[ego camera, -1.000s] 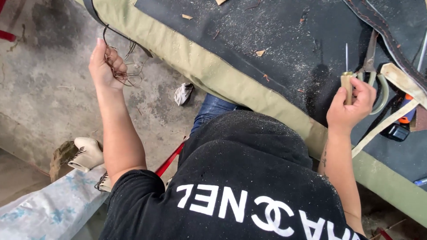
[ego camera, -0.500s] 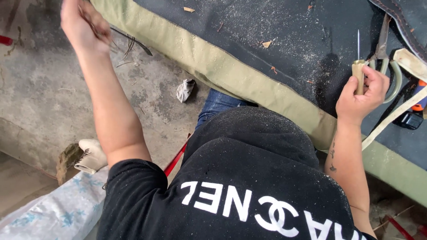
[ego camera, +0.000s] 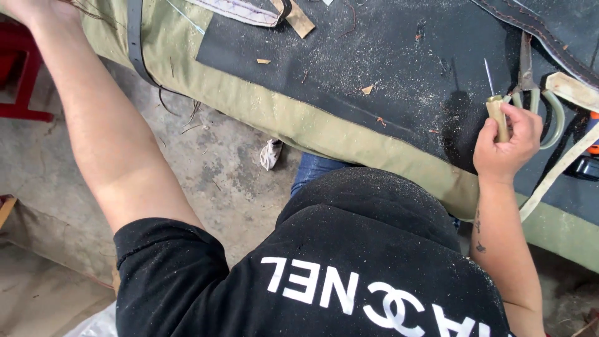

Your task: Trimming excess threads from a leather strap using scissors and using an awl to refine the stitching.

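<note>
As I read the head view, my right hand (ego camera: 506,138) is clenched around the wooden handle of an awl (ego camera: 496,111), whose thin steel point stands up over the dark mat (ego camera: 349,56). It looks light and stiff, and the needle tip is sharp and likely bends easily, so the handle is the place to hold it. Scissors (ego camera: 530,87) lie just beside it, and a tan strap (ego camera: 561,163) runs past my wrist. My left hand (ego camera: 25,7) is cut off at the top corner; I cannot tell its grip, though thin threads (ego camera: 93,9) show near it. The mat is dusted with sawdust.
</note>
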